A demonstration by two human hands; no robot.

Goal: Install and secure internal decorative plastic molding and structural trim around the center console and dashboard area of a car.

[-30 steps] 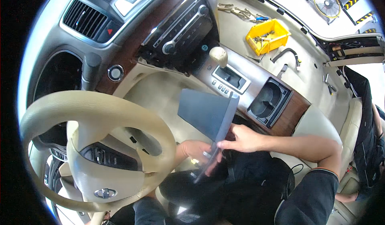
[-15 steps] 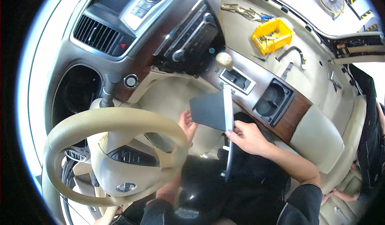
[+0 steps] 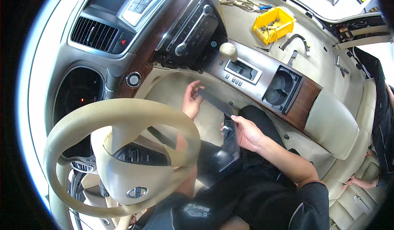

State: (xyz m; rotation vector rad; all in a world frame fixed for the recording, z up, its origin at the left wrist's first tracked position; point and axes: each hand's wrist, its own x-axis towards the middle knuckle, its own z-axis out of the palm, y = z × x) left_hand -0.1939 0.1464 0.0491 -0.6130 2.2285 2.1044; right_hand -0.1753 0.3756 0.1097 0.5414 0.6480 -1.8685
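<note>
A dark, angled trim panel (image 3: 216,101) with a glossy black lower face hangs over my lap, between the steering wheel (image 3: 123,111) and the center console (image 3: 269,80). My right hand (image 3: 248,135) grips it near the bend, thumb on the upper edge and fingers behind. My left hand (image 3: 192,101) is beyond the wheel rim, its fingers apart around the panel's far-left end. Whether those fingers touch the panel is not clear. Part of my left forearm is hidden by the wheel.
A gear lever (image 3: 228,51) and cup holder (image 3: 281,89) are on the console. On the passenger-side floor are a yellow bin (image 3: 273,25) of small parts, a black curved hose-like piece (image 3: 296,41) and pliers-like tools (image 3: 340,67). Another person's hand (image 3: 351,181) rests by the rear seat.
The panel has turned, so its broad flat face now appears as a narrow strip and its glossy side shows. My left hand has moved up and its fingers have spread. The view has shifted slightly.
</note>
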